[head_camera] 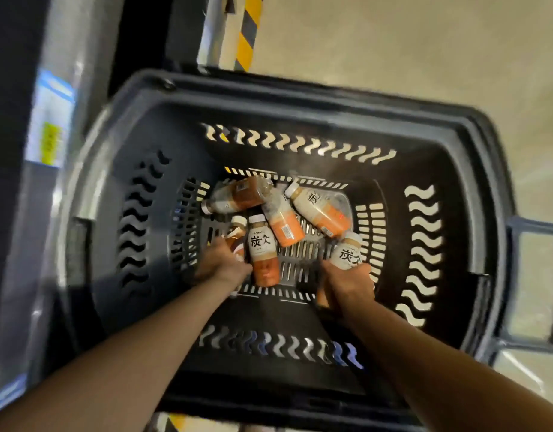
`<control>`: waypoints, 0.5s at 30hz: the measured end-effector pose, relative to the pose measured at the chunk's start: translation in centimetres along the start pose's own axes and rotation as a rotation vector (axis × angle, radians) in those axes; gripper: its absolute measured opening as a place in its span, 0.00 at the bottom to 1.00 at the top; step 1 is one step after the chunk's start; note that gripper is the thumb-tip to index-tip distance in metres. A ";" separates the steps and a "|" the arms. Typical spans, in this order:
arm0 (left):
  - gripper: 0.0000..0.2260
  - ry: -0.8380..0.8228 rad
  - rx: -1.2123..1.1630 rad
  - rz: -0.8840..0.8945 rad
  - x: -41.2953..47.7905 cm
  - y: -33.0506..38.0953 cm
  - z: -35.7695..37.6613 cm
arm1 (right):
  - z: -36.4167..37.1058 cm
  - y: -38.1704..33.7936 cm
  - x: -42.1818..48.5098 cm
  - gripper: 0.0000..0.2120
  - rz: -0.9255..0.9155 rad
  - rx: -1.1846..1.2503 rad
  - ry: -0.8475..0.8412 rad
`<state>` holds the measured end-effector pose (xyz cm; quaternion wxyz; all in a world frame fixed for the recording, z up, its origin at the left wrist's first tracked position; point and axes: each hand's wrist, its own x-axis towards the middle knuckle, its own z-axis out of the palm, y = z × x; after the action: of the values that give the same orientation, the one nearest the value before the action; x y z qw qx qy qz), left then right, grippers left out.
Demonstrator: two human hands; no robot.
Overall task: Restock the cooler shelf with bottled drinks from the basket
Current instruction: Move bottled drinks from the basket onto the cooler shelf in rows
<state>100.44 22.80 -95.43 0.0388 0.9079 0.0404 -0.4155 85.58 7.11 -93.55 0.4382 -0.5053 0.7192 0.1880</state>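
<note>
my right hand (350, 283) is closed around one bottle (346, 252) low in the basket (269, 92), and my left hand (222, 263) curls over another bottle (236, 233) beside the loose bottles (284, 219). lifting both at once, i could lose a slick bottle or knock the pile.

Black basket (119, 194), orange-and-white bottles (264, 254)

basket (456, 145) open above, bottles (281, 219) crowding far floor
</note>
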 end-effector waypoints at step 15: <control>0.24 -0.102 -0.713 0.184 -42.8 7.7 -34.6 | -28.8 -11.3 -40.1 0.36 -0.415 -0.067 -0.147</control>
<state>99.37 16.96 -40.20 0.3918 0.8154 0.0989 -0.4145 87.21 4.39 -42.97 0.5017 -0.6416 0.5593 0.1539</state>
